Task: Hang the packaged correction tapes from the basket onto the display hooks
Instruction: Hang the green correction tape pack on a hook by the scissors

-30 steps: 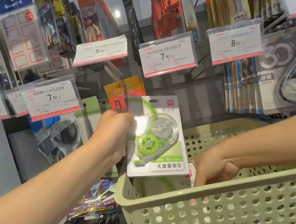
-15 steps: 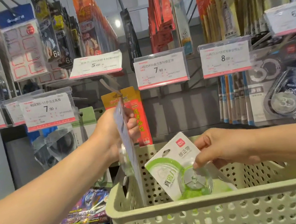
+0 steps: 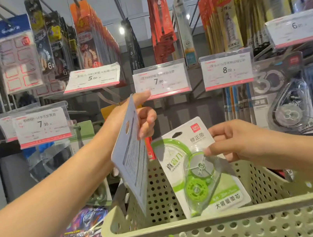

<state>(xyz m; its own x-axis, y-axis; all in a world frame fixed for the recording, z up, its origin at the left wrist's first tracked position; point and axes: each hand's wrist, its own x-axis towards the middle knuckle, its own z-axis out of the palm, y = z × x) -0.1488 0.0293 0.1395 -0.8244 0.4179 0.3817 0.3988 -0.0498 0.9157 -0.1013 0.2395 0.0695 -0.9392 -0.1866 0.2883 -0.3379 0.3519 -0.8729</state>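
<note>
Head view looks down past two bare forearms into a pale green perforated basket at the bottom centre of the frame, with rows of stocked hooks and price tags filling the upper half. The left hand, just above the middle of the frame, is clamped on the top edge of a packaged correction tape turned edge-on, so that its grey printed back and its hang hole face the camera. The right hand, right of centre, pinches a second correction tape pack by its clear blister; the pack stands tilted, its lower end down inside the basket and its green front showing.

The step in hand looks like hanging the left pack while the right one is drawn out of the basket. A bare display hook seems to slant down behind the left hand, below the 5.00 price tag, though blur and the hand itself leave its tip unclear. The next move would call for lining the pack's hole up with that tip and sliding the card back along the wire, holding it square so that the card does not catch. The right pack would then need lifting clear of the rim.
</note>
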